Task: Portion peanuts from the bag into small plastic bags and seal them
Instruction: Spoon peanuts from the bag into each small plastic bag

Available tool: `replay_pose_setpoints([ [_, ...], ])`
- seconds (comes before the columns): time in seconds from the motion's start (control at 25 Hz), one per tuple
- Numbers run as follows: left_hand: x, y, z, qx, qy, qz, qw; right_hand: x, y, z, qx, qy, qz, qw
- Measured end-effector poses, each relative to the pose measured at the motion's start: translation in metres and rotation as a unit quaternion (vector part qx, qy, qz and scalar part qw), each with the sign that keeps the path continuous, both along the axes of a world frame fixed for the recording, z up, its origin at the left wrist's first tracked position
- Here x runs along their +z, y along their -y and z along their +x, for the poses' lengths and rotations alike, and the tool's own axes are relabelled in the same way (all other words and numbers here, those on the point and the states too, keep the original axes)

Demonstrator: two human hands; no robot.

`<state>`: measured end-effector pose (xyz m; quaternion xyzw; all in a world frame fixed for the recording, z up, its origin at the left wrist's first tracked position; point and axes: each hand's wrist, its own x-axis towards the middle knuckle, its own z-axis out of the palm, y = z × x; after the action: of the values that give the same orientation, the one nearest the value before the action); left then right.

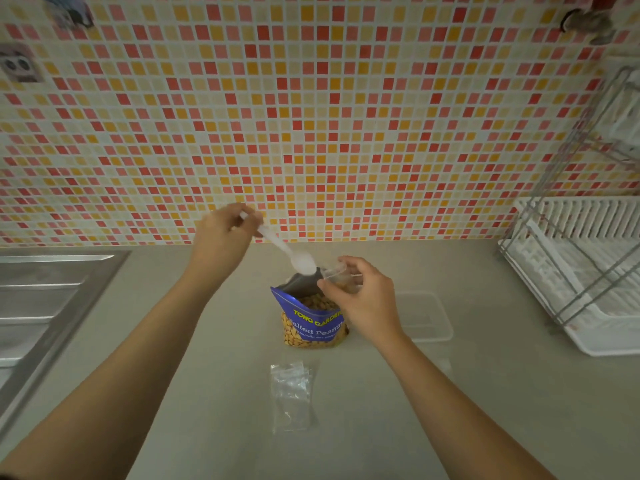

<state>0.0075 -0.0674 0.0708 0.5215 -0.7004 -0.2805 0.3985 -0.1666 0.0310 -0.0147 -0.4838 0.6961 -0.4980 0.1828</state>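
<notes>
A blue bag of salted peanuts [313,325] stands open on the counter, with nuts visible inside its mouth. My left hand [221,237] grips the handle of a white plastic spoon [298,259], whose bowl hangs just above the bag's opening. My right hand [363,296] holds a small clear plastic bag [337,275] open beside the spoon's bowl; a few peanuts seem to lie in it. A stack of empty small clear bags [291,393] lies flat on the counter in front of the peanut bag.
A clear plastic container [427,317] sits right of the peanut bag. A white dish rack [581,271] fills the right side. A steel sink drainboard [45,299] lies at the left. A tiled wall rises behind the counter.
</notes>
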Motion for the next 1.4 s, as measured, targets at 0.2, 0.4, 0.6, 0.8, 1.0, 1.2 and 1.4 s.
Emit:
replay_pose_setpoints([
  [0.2, -0.059, 0.001, -0.017, -0.05, 0.091, 0.116, 0.988, 0.008, -0.011, -0.016, -0.021, 0.065, 0.008, 0.998],
  [0.4, -0.073, 0.003, -0.02, -0.027, 0.211, 0.116, 0.97, 0.026, -0.025, -0.033, -0.029, 0.086, 0.006, 0.996],
  [0.6, -0.058, -0.055, -0.04, -0.065, 0.07, -0.075, 0.993, 0.036, -0.028, -0.05, -0.025, 0.132, -0.006, 0.991],
  [0.8, -0.088, -0.108, -0.082, -0.266, -0.09, 0.208, 0.937, 0.023, -0.04, -0.058, -0.011, 0.163, 0.056, 0.985],
  [1.0, -0.115, -0.121, -0.103, -0.235, -0.162, 0.302, 0.909, 0.006, -0.056, -0.089, 0.087, 0.242, 0.121, 0.959],
  [1.2, -0.144, -0.14, -0.111, -0.231, -0.182, 0.42, 0.858, -0.025, -0.074, -0.115, 0.102, 0.212, 0.163, 0.958],
  [1.4, -0.188, -0.17, -0.121, -0.152, -0.147, 0.43, 0.877, -0.085, -0.1, -0.132, 0.07, 0.104, 0.211, 0.969],
])
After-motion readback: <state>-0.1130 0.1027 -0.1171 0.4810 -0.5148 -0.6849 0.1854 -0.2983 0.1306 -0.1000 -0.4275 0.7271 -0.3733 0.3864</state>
